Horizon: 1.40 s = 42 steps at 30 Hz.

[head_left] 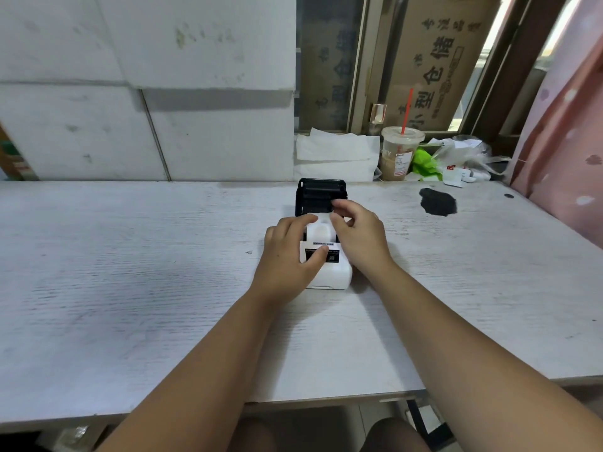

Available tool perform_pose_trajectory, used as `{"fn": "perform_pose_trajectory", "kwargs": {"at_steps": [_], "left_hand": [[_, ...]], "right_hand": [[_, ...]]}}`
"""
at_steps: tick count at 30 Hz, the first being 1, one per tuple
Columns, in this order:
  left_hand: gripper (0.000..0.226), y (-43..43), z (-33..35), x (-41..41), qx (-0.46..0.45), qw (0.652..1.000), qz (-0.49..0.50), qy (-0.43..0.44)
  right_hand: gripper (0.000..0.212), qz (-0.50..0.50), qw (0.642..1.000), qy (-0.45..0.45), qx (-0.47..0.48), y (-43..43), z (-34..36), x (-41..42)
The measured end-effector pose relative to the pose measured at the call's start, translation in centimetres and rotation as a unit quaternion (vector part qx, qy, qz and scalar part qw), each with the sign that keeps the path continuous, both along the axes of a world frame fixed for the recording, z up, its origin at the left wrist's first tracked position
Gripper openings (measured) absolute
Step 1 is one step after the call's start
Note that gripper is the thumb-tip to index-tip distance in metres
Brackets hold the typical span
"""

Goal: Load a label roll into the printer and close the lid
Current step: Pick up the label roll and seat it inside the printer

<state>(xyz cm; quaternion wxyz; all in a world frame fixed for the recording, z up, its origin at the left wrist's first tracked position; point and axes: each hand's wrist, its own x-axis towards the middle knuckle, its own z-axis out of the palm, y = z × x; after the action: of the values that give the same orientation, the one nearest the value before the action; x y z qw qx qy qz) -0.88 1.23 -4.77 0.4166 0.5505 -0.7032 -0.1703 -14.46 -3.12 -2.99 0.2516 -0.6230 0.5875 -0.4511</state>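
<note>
A small white label printer (pixel 329 272) sits mid-table with its black lid (pixel 318 194) standing open at the far end. A white label roll (pixel 321 230) lies in the open bay between my hands. My left hand (pixel 290 252) wraps the printer's left side, thumb across the dark sticker on top. My right hand (pixel 357 233) rests on the right side, its fingertips curled at the roll's top edge near the lid hinge. Whether the fingers pinch the roll or only touch it is unclear.
The white wood-grain table (pixel 130 272) has a black stain (pixel 437 201) at the far right. Against the back stand white foam blocks (pixel 146 93), folded tissue (pixel 336 154), an iced drink cup with a red straw (pixel 399 151), plastic bags (pixel 456 158) and a cardboard box (pixel 430 60).
</note>
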Motion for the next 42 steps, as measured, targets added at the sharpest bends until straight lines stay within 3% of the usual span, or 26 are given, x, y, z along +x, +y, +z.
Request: {"fn": "perform_pose_trajectory", "kwargs": {"at_steps": [5,13,19,30,35,42], "left_hand": [[0.053,0.1,0.0,-0.1,0.015,1.000,0.007,0.009],[0.066,0.0,0.1,0.0,0.028,0.999,0.004,0.038],[0.067,-0.2,0.0,-0.1,0.026,0.999,0.004,0.043],[0.055,-0.2,0.2,0.1,0.060,0.991,-0.018,0.117],[0.053,-0.2,0.3,0.2,0.054,0.991,-0.006,0.121],[0.048,-0.4,0.0,0.2,0.059,0.992,0.004,0.110]], "right_hand": [[0.037,0.010,0.994,0.097,0.042,-0.7,1.4,0.1],[0.027,-0.029,0.986,0.142,0.079,-1.8,2.7,0.8],[0.024,-0.020,0.994,0.104,-0.020,-0.2,1.7,1.1],[0.014,0.032,0.997,0.004,-0.072,2.7,0.3,0.2],[0.011,0.009,0.991,0.007,-0.130,3.3,-0.7,0.2],[0.018,-0.022,0.962,0.087,-0.259,2.9,-1.5,0.8]]}}
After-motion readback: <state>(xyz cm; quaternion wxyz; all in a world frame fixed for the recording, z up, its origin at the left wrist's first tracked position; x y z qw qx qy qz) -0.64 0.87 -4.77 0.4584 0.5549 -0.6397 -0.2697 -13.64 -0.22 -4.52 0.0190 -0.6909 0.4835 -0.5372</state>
